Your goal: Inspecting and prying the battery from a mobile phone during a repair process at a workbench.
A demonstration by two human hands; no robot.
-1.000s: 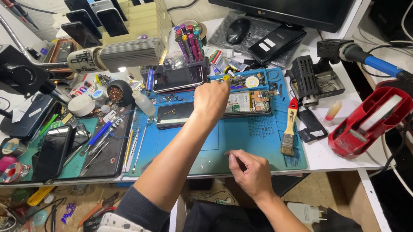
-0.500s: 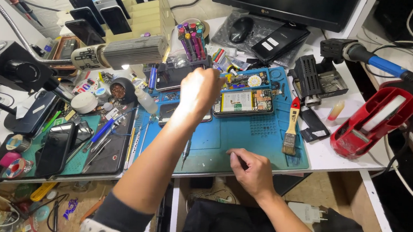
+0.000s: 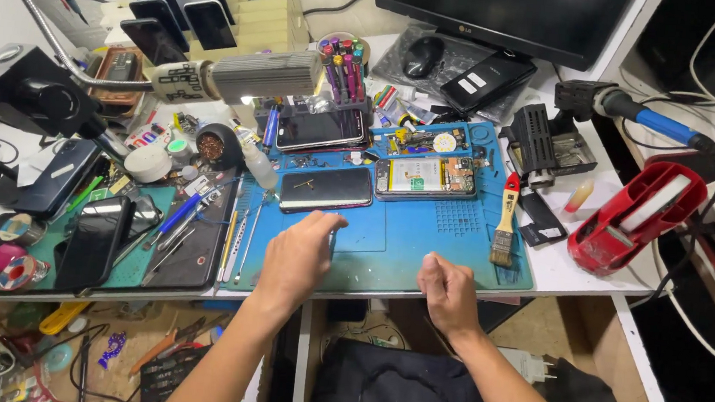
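Two hands rest on the blue mat (image 3: 458, 236) near its front edge: the left hand (image 3: 301, 252) lies open and flat, just below a dark phone (image 3: 326, 190); the right hand (image 3: 446, 288) is curled loosely, gripping nothing visible. Bare mat lies between them. A brush (image 3: 505, 224) lies toward the mat's right edge on the crowded tabletop (image 3: 576, 267).

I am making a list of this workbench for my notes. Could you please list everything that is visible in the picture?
Work mat: one, blue, bench centre.
Closed phone: one, black, on mat above left hand.
Opened phone: one, insides showing, on mat.
Brush: one, red and yellow handle, mat's right edge.
Tape dispenser: one, red, right.
Monitor: one, black, back.
Mouse: one, black, by monitor.
Left hand: empty, over mat's front.
Right hand: loosely closed, at mat's front edge.
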